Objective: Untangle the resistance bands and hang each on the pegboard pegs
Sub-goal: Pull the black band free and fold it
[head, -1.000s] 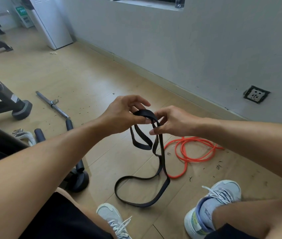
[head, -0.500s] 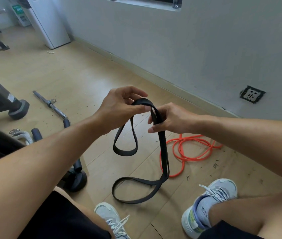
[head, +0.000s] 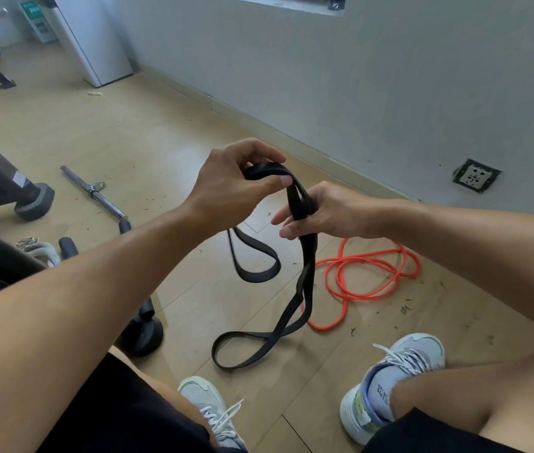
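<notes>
Since a moment ago we have lifted the flat black rubber resistance band [head: 305, 276] higher, left hand [head: 236, 188] pinching its top fold, right hand [head: 324, 212] curled round both strands, tail dragging on the floor; light, limp and grippy, best held at the fold.

Twisted black band [head: 305, 276]; coiled orange band [head: 373, 279].
</notes>
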